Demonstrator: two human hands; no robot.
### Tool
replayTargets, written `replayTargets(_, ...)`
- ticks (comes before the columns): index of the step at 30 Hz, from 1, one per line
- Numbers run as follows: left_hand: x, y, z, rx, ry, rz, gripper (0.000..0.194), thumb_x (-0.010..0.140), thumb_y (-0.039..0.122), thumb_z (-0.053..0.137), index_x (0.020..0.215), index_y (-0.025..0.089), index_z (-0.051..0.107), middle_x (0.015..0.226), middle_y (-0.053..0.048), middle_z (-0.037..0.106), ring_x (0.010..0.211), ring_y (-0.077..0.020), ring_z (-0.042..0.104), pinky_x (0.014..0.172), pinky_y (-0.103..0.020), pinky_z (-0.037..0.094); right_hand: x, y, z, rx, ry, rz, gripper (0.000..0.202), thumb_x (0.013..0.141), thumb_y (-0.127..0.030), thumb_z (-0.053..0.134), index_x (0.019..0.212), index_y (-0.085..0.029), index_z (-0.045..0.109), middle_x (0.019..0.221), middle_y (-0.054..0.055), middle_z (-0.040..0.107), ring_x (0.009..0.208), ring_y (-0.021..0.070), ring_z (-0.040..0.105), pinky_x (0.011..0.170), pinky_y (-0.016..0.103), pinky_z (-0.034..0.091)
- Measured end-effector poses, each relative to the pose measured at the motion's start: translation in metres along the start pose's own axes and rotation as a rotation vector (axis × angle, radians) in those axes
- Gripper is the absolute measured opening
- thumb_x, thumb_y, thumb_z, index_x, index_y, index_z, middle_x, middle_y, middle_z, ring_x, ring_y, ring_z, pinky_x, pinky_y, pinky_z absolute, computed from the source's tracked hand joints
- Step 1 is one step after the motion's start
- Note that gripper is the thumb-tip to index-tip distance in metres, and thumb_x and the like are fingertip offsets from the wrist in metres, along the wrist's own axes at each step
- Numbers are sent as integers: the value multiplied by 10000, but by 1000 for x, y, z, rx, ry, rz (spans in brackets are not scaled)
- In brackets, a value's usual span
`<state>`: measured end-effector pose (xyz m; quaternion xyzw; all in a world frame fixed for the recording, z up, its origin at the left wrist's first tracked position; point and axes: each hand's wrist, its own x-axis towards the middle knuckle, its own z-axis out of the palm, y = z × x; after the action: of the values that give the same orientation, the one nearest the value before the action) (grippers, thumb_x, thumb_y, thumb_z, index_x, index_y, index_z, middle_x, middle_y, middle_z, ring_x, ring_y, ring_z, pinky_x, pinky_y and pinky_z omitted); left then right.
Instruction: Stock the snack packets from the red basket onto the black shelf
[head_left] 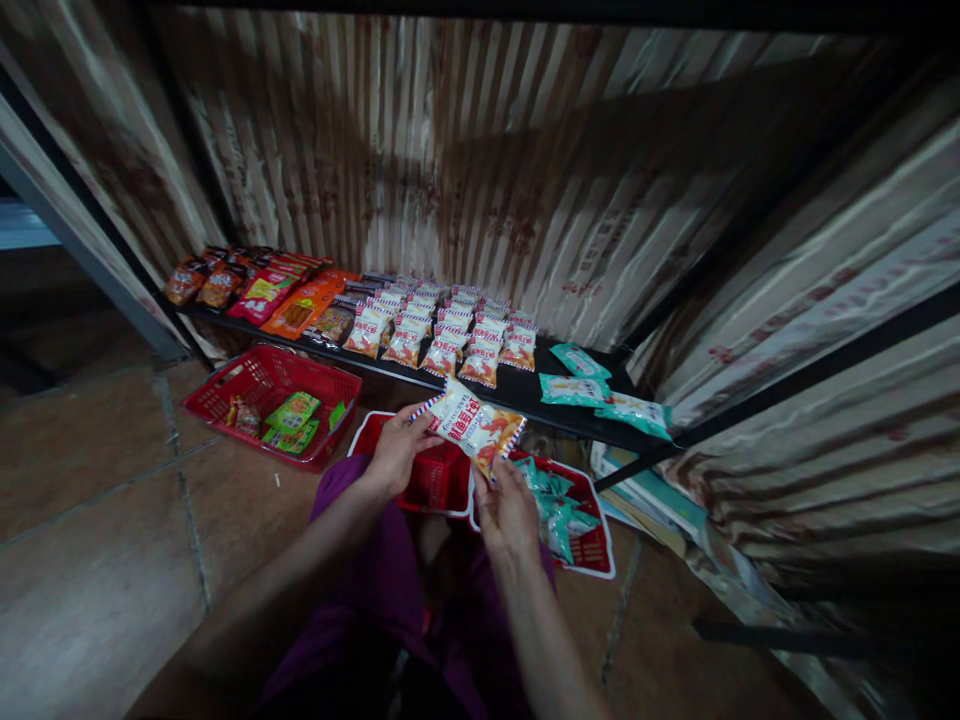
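Observation:
Between my two hands is a white and orange snack bag (480, 425) with striped ends. My left hand (401, 450) pinches its left end, and my right hand (510, 505) grips its lower right edge. The bag is tilted, printed side up, in front of the black shelf (517, 390). Rows of matching snack bags (446, 350) stand on that shelf just beyond it. Below my hands is a red basket (442, 480) with a white rim, partly hidden by my left hand and the bag.
Teal snack packets (574, 390) lie on the shelf's right part; more fill a red basket (592, 560) below. Orange and red snack packs (281, 290) line the left part. Another red basket (330, 460) holds green packets (292, 420). Black shelf posts (720, 420) and a curtain (322, 150) enclose the shelf.

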<state>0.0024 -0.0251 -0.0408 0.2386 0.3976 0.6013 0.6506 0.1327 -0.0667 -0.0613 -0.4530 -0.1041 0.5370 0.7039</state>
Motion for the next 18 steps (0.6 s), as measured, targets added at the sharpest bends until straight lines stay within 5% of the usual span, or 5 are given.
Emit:
replayTargets(6, 5, 6, -1, 105, 64, 28, 260, 653, 323, 730, 813, 133, 655, 792, -52, 684, 666, -125, 621, 570, -219, 494, -21, 21, -16, -39, -12, 104, 236, 590, -269, 792, 766, -238, 638, 828, -41, 700, 778, 115, 660, 739, 242, 557)
replayTargets(18, 12, 26, 26, 382, 37, 140, 236, 744, 309, 626, 568, 151, 628, 531, 11, 611, 491, -111, 536, 467, -207, 412, -43, 11, -18, 3, -50, 215, 315, 493, -264, 864, 726, -206, 661, 760, -38, 708, 720, 124, 675, 648, 211, 564)
